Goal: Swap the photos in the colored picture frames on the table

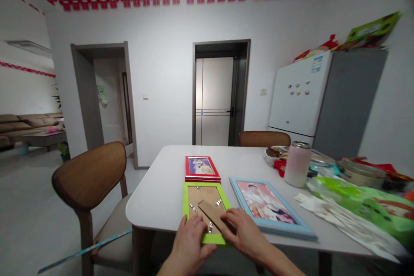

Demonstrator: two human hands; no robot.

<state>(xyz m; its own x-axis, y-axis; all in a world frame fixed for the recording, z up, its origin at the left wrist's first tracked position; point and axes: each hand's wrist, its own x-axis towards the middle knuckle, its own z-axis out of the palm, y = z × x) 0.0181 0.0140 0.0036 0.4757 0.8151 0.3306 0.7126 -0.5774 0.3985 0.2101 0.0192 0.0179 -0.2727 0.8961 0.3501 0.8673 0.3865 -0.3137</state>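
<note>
Green photo frame (185, 200) lies back side up on the white table (168, 168), at the near edge, in front of the person. Long axis runs away from the person, slightly slanted: far end to the left, near end to the right. Brown stand leg (210, 213) sits diagonally over the backing, far end pointing up-left, near end toward the right hand (244, 233). Metal clips (218, 202) show around it on the backing.

Left hand (190, 239): on the near left part of the green frame, fingers bent over rim and backing, thumb by the near rim. Contact is visible; cannot tell if the fingers clench the frame or just rest.

Right hand: at the near right part, fingers bent, thumb and fingers around the near end of the stand leg. Cannot tell if they pinch it or only touch.

Red photo frame (201, 167) is just beyond the green one, picture up. Blue photo frame (274, 207) is to the right, picture up, its long axis slanting from far left to near right. Pink and white bottle (296, 164) stands upright farther right, near the green plastic bag (365, 207) and white cloth (336, 217).
</note>
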